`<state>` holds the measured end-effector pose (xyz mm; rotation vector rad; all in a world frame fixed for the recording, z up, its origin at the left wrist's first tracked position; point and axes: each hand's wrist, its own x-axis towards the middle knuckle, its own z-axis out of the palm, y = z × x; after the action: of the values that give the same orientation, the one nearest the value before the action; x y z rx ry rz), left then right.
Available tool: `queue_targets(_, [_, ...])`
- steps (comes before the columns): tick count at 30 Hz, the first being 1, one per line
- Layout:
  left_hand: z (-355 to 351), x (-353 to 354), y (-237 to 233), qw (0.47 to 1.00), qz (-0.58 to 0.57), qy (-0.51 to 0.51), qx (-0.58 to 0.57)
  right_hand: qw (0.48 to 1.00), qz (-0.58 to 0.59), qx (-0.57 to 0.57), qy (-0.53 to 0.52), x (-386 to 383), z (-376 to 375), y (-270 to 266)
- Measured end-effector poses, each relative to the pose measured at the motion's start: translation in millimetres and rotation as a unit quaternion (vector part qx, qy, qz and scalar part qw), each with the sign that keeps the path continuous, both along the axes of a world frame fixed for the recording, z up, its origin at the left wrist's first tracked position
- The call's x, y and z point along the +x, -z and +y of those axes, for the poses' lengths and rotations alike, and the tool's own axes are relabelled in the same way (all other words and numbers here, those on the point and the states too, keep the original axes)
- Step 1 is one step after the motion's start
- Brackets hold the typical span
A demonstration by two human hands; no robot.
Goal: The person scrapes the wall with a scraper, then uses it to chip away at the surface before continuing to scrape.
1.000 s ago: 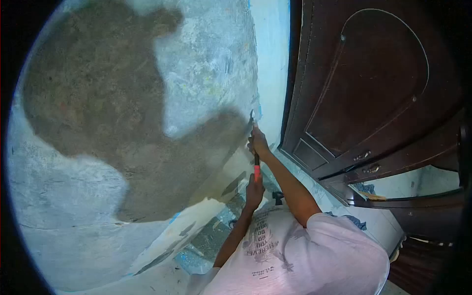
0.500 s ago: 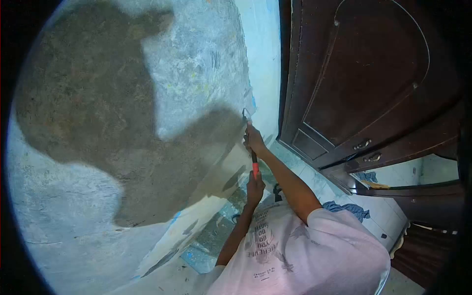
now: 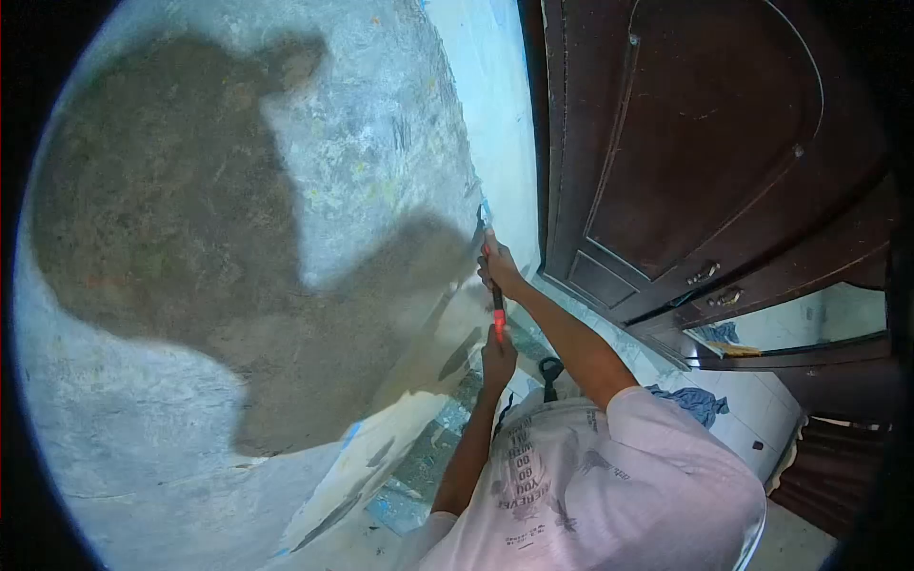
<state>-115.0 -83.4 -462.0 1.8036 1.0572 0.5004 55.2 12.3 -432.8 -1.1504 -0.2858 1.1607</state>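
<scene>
A long scraper with a black and red handle runs up from my body to the wall. My right hand is wrapped round its upper part, just below the blade. Lower down, my left hand grips the red end of the handle. The small blade meets the wall where the rough grey surface borders a pale blue-white painted strip. Fine detail of the blade's edge is too small to tell.
A dark wooden wardrobe with metal handles stands close on the right. On the tiled floor lies a blue cloth. Paint flakes and a dusty, blue-spotted patch lie at the wall's foot. My shadow covers much of the wall.
The scraper's tip has shifted slightly right along the paint border, both hands still on the handle. The view has moved a little, so the wall and wardrobe sit differently.
</scene>
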Motion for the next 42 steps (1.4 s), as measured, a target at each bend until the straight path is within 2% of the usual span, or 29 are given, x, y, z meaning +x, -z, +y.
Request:
queue_targets(1, [-1, -1, -6, 1.0, 0.001, 0.001, -0.002, 1.0, 0.001, -0.002, 0.001, -1, -1, 1])
queue_targets(3, [-4, 0, -11, 0.995, 0.016, -0.032, -0.097, 0.999, 0.023, 0.011, 0.019, -4, 3, 5])
queue_targets(5, [-10, -12, 14, 0.997, -0.016, -0.046, -0.067, 0.999, 0.01, -0.011, 0.033, -17, 2, 14])
queue_targets(7, [-16, -20, 19, 0.997, 0.022, -0.023, 0.077, 0.999, -0.012, -0.042, 0.0, -33, -3, 22])
queue_targets(8, [-22, -23, 19, 0.996, 0.012, -0.047, -0.074, 0.998, -0.012, -0.052, -0.022, -36, -6, 25])
queue_targets(9, [-17, -20, 20, 0.996, 0.01, -0.048, -0.075, 0.998, -0.014, -0.052, -0.023, -30, 2, 38])
queue_targets(11, [-3, -12, 23, 0.998, 0.003, -0.012, -0.055, 0.996, -0.076, 0.0, 0.05, -15, 20, 66])
queue_targets(12, [10, -7, 25, 0.999, 0.026, 0.018, -0.003, 0.999, 0.036, 0.008, 0.019, 1, 6, 13])
queue_targets(13, [10, -2, 9, 0.997, 0.004, 0.021, -0.075, 0.998, 0.053, 0.02, 0.017, 4, 9, 15])
queue_targets(15, [9, -1, 12, 0.999, -0.011, -0.002, -0.051, 0.998, 0.044, -0.032, 0.022, 3, 11, 8])
queue_targets(18, [-3, -9, 21, 0.993, 0.039, -0.037, -0.107, 0.999, -0.013, -0.021, 0.025, -17, 4, 15])
queue_targets(19, [-14, -11, 24, 0.996, 0.001, -0.022, -0.087, 0.999, -0.012, -0.023, 0.023, -23, -3, 20])
queue_targets(21, [-28, -3, 22, 0.984, -0.004, -0.045, -0.17, 0.997, -0.053, -0.045, -0.025, -23, -6, 30])
queue_targets(23, [-21, 6, 43, 0.989, 0.012, -0.021, -0.146, 0.995, -0.093, -0.029, -0.02, -5, 1, 44])
queue_targets(24, [-13, 11, 54, 0.993, -0.005, -0.001, -0.118, 0.997, -0.078, -0.013, -0.022, 3, -3, 23])
queue_targets(25, [-7, 16, 48, 0.996, -0.023, 0.019, -0.089, 0.998, -0.063, 0.004, -0.023, 10, -3, 14])
queue_targets(27, [-12, 16, 32, 0.994, -0.034, 0.016, -0.102, 0.998, -0.055, -0.005, -0.021, 10, 1, 21])
queue_targets(29, [-10, 13, 16, 0.99, 0.005, -0.022, -0.138, 0.999, -0.035, 0.01, 0.013, -1, 5, 25])
queue_targets(30, [-15, 9, 11, 0.989, 0.002, -0.042, -0.142, 0.997, -0.066, -0.037, 0.012, -8, 1, 24])
queue_targets(33, [-21, 7, -4, 0.991, -0.013, -0.057, -0.118, 0.999, -0.046, -0.012, -0.001, -16, -1, 23])
queue_targets(34, [-12, 10, 9, 0.996, -0.034, -0.039, -0.07, 0.999, -0.048, -0.006, 0.002, -6, 3, 12])
queue_targets(35, [-9, 8, 22, 0.996, -0.033, -0.038, -0.07, 0.999, -0.048, -0.004, 0.004, 4, 2, 2])
queue_targets(37, [-5, 12, 10, 0.999, -0.02, 0.013, -0.024, 0.999, -0.033, -0.001, -0.01, 4, -3, 2])
queue_targets(39, [-4, 12, 4, 1.0, -0.004, -0.014, 0.002, 0.999, -0.016, -0.036, 0.024, -2, 3, 0])
queue_targets(41, [-7, -3, 6, 0.998, 0.026, -0.041, -0.032, 0.999, -0.012, -0.007, 0.028, -19, -1, 6])
queue_targets(42, [-12, -9, 25, 0.998, 0.023, -0.057, 0.027, 0.999, -0.031, -0.01, 0.013, -30, -4, 12])
